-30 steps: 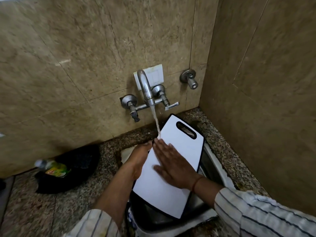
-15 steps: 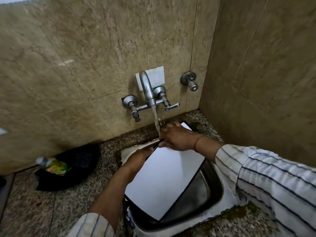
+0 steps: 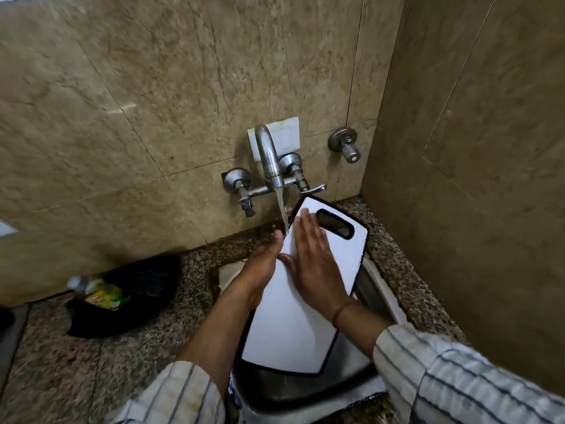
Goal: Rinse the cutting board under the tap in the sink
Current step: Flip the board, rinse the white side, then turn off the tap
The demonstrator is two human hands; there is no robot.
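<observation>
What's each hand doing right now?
Left hand: grip closed on the cutting board's left edge.
Right hand: open, palm flat on the board.

The bottle [image 3: 97, 293] label is too blurred to read.

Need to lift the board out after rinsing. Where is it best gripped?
Probably by the handle slot at the board's far end, coming from the right. That end is raised and leans toward the tap, and the right hand lies flat just below it.
</observation>
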